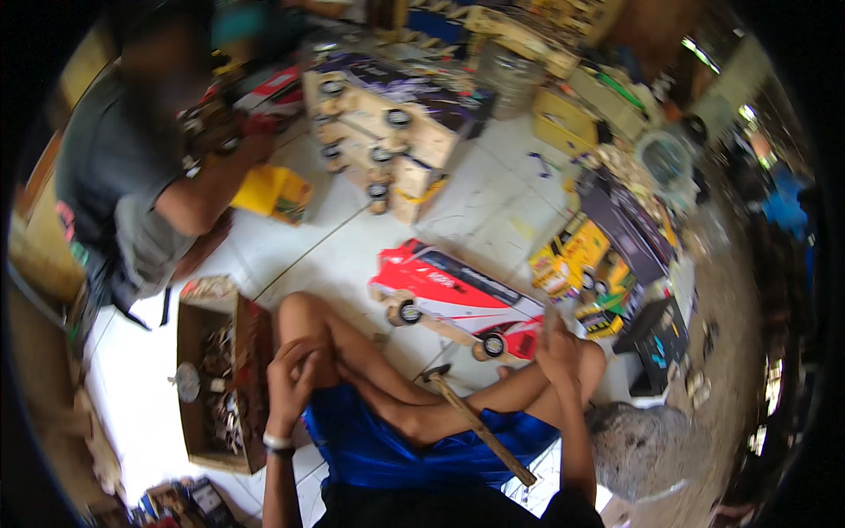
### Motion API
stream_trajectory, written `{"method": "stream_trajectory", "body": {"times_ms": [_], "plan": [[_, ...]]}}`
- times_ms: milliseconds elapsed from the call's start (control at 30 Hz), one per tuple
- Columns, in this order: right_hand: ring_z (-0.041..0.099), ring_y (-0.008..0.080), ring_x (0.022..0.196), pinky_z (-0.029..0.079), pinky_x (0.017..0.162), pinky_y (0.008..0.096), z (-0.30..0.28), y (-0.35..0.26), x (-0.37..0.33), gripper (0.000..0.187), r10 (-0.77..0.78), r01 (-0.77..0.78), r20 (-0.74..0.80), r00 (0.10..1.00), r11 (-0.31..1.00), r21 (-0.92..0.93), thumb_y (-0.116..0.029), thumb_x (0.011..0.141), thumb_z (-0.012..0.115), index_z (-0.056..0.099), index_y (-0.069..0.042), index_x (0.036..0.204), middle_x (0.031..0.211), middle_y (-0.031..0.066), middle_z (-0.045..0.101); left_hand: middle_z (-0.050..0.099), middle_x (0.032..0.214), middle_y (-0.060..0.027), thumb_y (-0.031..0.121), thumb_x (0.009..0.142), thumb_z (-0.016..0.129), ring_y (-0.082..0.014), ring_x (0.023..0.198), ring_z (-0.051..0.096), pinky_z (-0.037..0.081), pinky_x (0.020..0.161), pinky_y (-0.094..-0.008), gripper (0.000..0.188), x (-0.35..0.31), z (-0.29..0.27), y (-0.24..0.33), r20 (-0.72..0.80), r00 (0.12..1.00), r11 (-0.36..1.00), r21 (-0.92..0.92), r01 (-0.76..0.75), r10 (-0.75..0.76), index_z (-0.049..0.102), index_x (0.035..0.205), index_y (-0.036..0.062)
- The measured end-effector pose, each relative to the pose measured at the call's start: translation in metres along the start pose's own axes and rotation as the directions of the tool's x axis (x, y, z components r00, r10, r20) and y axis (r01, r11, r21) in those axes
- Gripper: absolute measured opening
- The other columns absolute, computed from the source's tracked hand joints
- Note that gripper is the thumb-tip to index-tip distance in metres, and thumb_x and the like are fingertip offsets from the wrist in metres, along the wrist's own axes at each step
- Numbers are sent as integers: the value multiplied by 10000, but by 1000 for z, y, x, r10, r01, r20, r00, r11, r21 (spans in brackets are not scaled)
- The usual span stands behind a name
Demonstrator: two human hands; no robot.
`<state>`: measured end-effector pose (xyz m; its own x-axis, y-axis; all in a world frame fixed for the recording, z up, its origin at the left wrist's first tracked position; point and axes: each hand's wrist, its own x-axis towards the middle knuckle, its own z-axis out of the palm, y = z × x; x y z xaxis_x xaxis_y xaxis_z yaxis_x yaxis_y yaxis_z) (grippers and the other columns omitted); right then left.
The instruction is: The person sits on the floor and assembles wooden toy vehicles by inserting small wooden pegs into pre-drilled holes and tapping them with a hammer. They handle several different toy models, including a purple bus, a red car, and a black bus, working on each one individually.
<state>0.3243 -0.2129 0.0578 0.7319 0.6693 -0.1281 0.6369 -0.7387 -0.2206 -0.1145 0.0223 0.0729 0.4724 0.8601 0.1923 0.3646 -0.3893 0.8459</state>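
A red, white and black wooden toy bus (462, 299) lies tilted on the floor ahead of my crossed legs, two black wheels showing along its near side. My right hand (558, 354) is at the bus's right end with the fingers closed against it. Beside my left knee, my left hand (291, 377) is held with curled fingers; whatever they may hold is hidden. A hammer (480, 424) with a wooden handle rests across my lap, its head pointing away from me. To my left stands a cardboard box (255, 387) of small wheel-like parts.
A person (132, 167) sits at the upper left, near a yellow toy piece (275, 194). A large wooden toy truck (378, 132) with several wheels lies on its side farther ahead. Yellow toy trucks (576, 260) and a grey stone-like block (647, 449) are on the right.
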Motion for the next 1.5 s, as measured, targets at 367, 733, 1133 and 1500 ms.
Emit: {"method": "stream_trajectory", "body": {"times_ms": [367,733,1133,1500], "plan": [[729,425,1066,580,901,525,40,-21,29,1010,262,-265,45,964,949,170,-685,928,639,348,-7,1618,1261,257,708,744,961,-114,140,1021,648,-159,860,632,495,775,-317,216,-44,9,-13,-17,983,967,-187,174,-181,736,1050,-55],[583,394,1287,527,1008,546,50,-33,13,792,124,-139,-154,980,986,-91,-559,1002,596,430,-29,1567,1567,192,479,747,1071,-128,233,1066,654,-185,909,650,539,815,-311,342,-22,28,20,273,949,973,-120,197,-159,715,1249,-49],[418,468,1443,418,1097,634,53,-31,2,637,11,-22,-265,964,999,-38,-421,1042,570,486,-17,1527,1647,242,338,721,1210,-216,249,1093,597,-277,1044,684,547,921,-374,364,-35,-43,42,21,996,995,-47,-88,89,680,1234,-76],[434,498,1411,389,1120,627,41,-37,-11,557,-86,169,-430,899,973,159,-307,966,685,591,-45,1449,1542,280,436,683,1293,-232,208,976,709,-380,1151,640,529,1000,-451,621,-55,-90,9,-117,978,961,201,192,-171,473,1504,-21]]}}
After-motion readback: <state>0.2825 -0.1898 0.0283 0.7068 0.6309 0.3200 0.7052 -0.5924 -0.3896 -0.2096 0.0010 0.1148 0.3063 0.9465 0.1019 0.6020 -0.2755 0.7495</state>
